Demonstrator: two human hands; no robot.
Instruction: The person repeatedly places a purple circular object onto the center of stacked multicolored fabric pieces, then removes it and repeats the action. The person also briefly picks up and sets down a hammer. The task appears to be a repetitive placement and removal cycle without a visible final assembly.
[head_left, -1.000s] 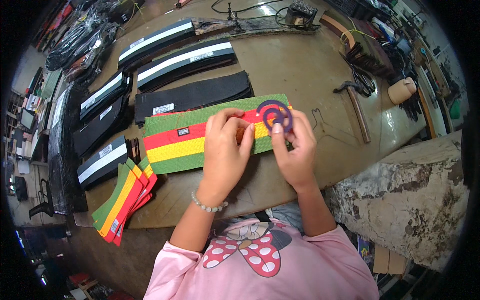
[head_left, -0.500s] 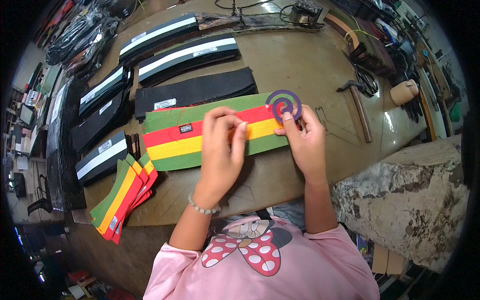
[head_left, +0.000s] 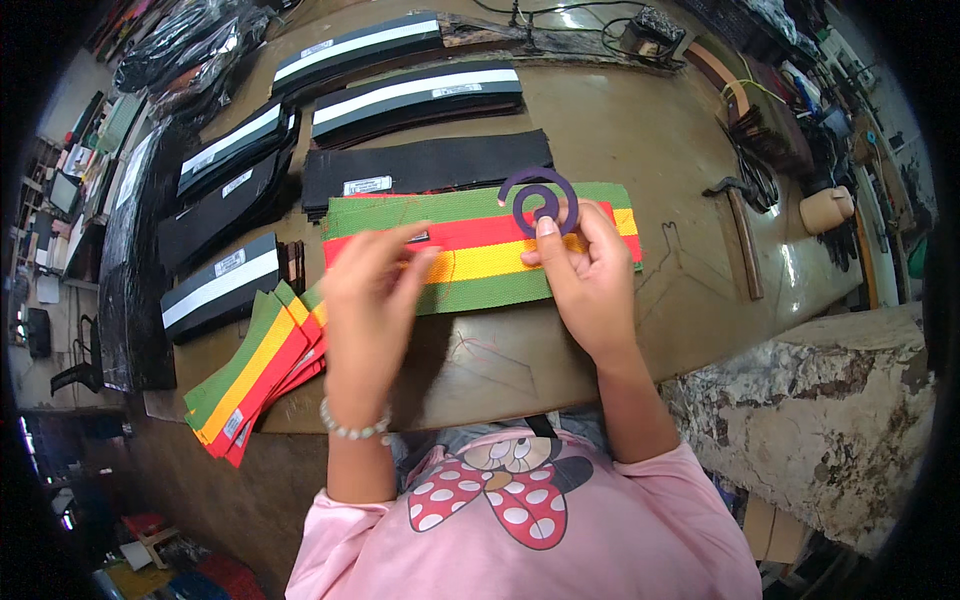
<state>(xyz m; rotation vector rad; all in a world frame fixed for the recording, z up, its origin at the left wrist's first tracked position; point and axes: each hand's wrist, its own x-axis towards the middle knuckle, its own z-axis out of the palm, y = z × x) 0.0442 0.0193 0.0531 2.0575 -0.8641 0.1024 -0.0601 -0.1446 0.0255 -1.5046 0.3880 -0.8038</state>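
A green, red and yellow striped strip of woven fabric (head_left: 480,265) lies across the table in front of me, on top of more green fabric. My right hand (head_left: 590,265) pinches a flat purple spiral piece (head_left: 562,190) between thumb and fingers, just over the strip's right part. Above the strip's left part is my left hand (head_left: 375,290), slightly blurred, its thumb and fingers apart and nothing seen between them. A small dark label (head_left: 420,238) on the strip shows partly beside its fingertips. Fanned striped pieces (head_left: 255,375) lie left, overhanging the table edge.
Stacks of black strips (head_left: 420,165), some with a white band (head_left: 415,103), fill the table's far left. A hammer (head_left: 740,235) lies at the right, near a cone-like tan spool (head_left: 827,210). A worn, peeling block (head_left: 800,410) stands at the near right.
My left hand has moved left along the strip, partly covering its label. My right hand has shifted slightly left with the purple spiral, uncovering the strip's right end.
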